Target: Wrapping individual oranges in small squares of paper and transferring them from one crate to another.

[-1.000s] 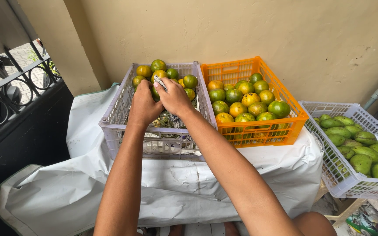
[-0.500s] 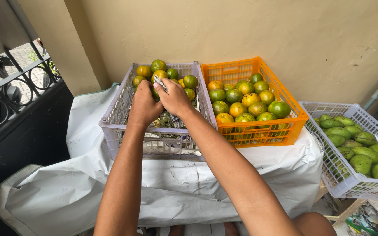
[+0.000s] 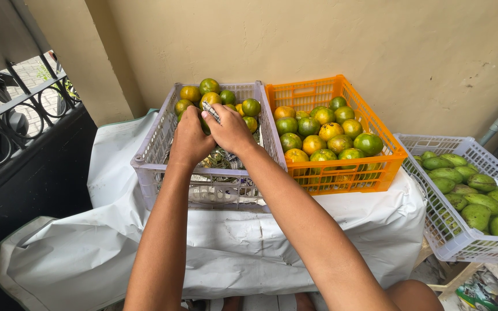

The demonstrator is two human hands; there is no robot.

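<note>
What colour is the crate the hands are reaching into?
Pale grey-lilac: the crate under both hands, beside an orange crate. The head view shows it.

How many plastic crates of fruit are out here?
3: a grey crate on the left under the hands, an orange crate beside it, and a white crate lower right, partly cut off.

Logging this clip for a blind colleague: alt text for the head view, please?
Left hand and right hand meet over a grey crate of green-orange citrus, pinching a small patterned strip. An orange crate of citrus sits alongside.
</note>
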